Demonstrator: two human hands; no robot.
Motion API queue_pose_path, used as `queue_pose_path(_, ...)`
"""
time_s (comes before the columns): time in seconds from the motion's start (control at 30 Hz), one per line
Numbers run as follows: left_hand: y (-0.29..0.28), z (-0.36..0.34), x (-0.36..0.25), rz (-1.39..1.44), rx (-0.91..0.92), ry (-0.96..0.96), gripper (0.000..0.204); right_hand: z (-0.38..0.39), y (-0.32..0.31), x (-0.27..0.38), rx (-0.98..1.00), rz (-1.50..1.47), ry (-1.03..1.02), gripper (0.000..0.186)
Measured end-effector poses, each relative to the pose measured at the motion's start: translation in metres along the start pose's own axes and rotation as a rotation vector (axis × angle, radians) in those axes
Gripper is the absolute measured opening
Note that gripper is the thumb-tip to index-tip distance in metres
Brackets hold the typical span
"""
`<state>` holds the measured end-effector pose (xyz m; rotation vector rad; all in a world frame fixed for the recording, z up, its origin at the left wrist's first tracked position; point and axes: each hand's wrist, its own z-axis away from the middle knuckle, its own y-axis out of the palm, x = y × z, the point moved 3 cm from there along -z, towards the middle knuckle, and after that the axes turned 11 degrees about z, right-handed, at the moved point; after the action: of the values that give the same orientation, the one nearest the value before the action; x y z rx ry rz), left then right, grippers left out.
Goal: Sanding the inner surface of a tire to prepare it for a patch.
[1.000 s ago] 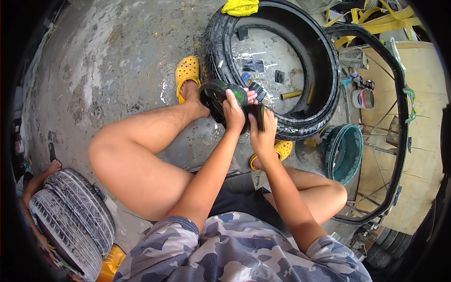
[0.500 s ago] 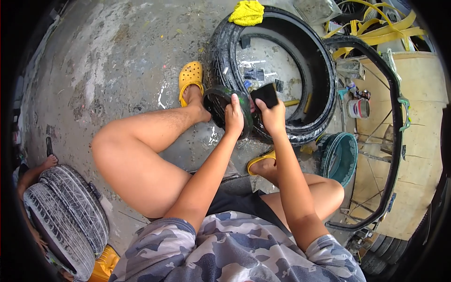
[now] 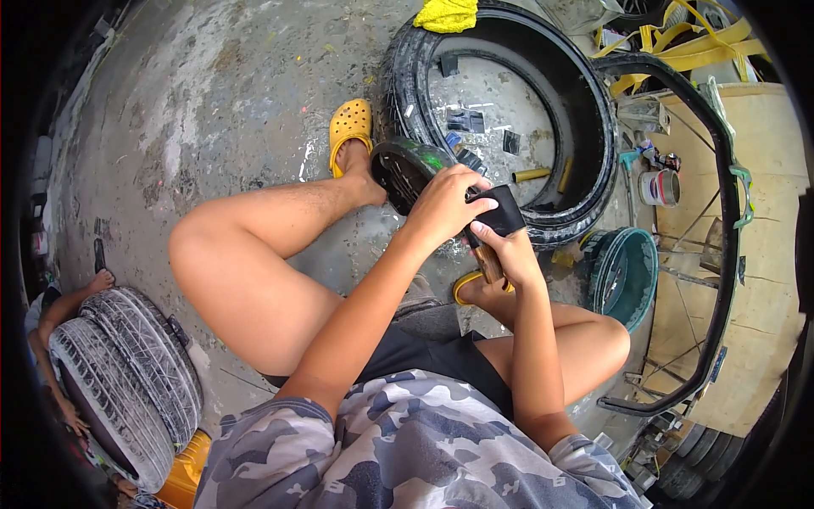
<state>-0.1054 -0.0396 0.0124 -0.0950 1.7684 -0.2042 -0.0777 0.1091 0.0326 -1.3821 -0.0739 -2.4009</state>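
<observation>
Hands w/ work: left hand (image 3: 443, 202) grips round black-green part (image 3: 405, 170); right hand (image 3: 506, 251) pinches black rubber patch (image 3: 502, 212) just beside it. Best pressed flat, edges aligned.

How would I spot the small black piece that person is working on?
Start at the big black tyre lying flat on the concrete. Just at its near edge, the two hands meet. The black rubber patch sits under the right hand fingers, flat and squarish, unlike the round dark disc beside it.
</observation>
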Motion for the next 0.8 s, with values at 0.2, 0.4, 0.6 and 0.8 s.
queue_pose_path(0.2,0.006,-0.006,0.002,0.378,-0.104,-0.189,0.019,0.001,-0.026,-0.037,0.050,-0.122,0.055,0.054)
queue_pose_path(0.4,0.005,-0.005,0.011,0.360,-0.196,-0.146,0.022,-0.003,-0.044,-0.038,-0.065,-0.458,-0.081,0.044)
queue_pose_path(0.6,0.036,0.006,0.015,0.454,-0.156,-0.136,0.019,-0.017,-0.030,-0.036,-0.161,-0.595,-0.263,0.045)
queue_pose_path(0.8,0.047,0.012,0.007,0.439,-0.201,-0.232,0.020,-0.013,-0.012,-0.031,-0.127,-0.784,-0.217,0.064)
